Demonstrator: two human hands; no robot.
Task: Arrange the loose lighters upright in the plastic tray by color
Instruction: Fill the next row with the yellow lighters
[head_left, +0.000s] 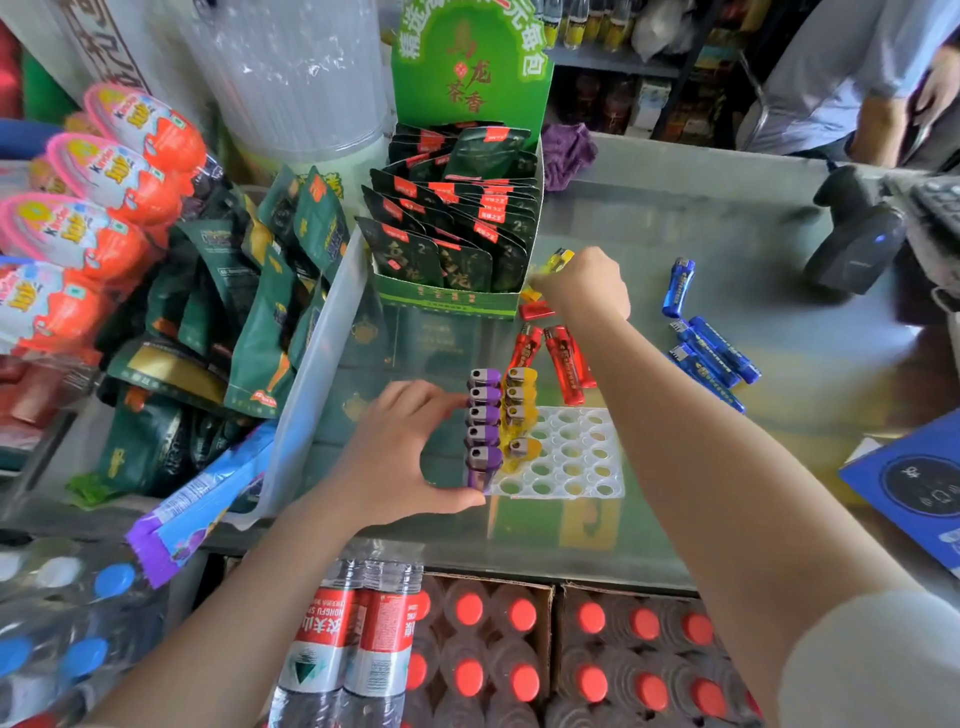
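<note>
A clear plastic tray with round holes lies on the glass counter. Several purple lighters stand upright in its left column, and several yellow lighters stand in the column beside them. My left hand grips the tray's left edge, thumb at the near corner and fingers against the purple lighters. My right hand is farther back, closed on a yellow lighter. Loose red lighters lie behind the tray. Loose blue lighters lie to the right.
A green display box of dark sachets stands just left of my right hand. Snack packs and a clear bin wall crowd the left. A barcode scanner and a blue box sit right. A person stands behind the counter, far right.
</note>
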